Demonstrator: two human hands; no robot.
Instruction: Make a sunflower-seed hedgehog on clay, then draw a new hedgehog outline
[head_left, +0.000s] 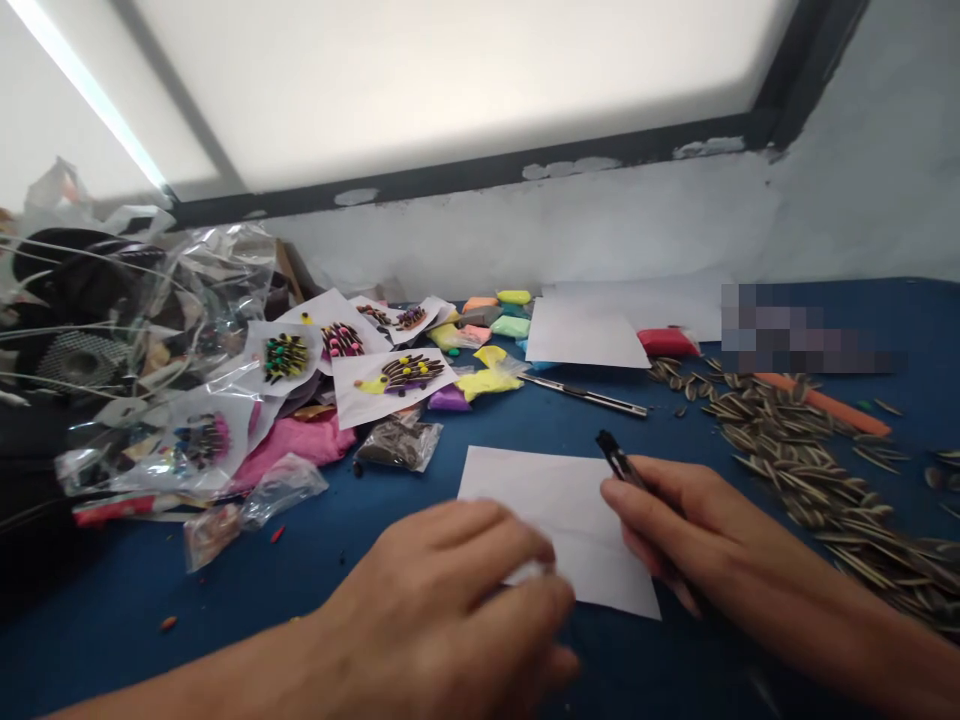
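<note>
My right hand (667, 520) grips a slim dark tool (616, 460) with a black tip pointing up and away from me; its exact kind does not show. This hand is over the right edge of a white sheet of paper (555, 500) on the blue table. My left hand (457, 600) is bent over the sheet's near left part, thumb and fingers drawn together and slightly blurred. Something small and pale (525, 572) shows at its fingertips, too indistinct to name. Beyond the sheet lies a slender metal cutter knife (585, 393).
Striped sunflower seeds (795, 450) are heaped on the right, by an orange strip (832, 405). Papers bearing seed-spiked clay figures (412, 372) and bagged coloured clay (487, 380) lie behind. Plastic bags (217, 270) crowd the left. A blank sheet (585, 330) rests near the wall.
</note>
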